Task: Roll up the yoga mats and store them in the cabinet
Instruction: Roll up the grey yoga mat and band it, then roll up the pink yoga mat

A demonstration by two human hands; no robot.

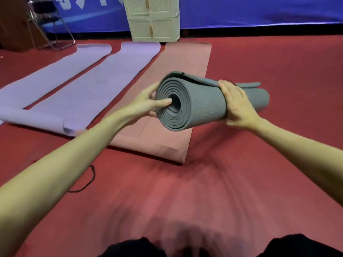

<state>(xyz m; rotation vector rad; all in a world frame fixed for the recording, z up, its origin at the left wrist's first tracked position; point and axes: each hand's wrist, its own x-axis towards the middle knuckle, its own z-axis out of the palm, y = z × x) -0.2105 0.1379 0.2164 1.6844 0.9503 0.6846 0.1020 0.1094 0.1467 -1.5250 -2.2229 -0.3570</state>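
Note:
A rolled grey yoga mat (204, 104) is held above the floor, its spiral end facing me. My left hand (150, 102) grips that end, thumb pushed into the centre hole and fingers behind the rim. My right hand (235, 102) wraps over the roll's middle, holding down the loose flap. A pink mat (174, 75) lies flat under the roll. Two purple mats (55, 78) (104, 84) lie flat to the left. The cream cabinet (154, 19) stands at the far wall with its doors closed.
Red carpet (269, 164) covers the floor. A folding chair (50, 25) stands at the far left by a blue banner wall (259, 12). A black cord (87, 180) lies on the carpet near my left forearm. My dark-clothed knees (141, 247) show at the bottom.

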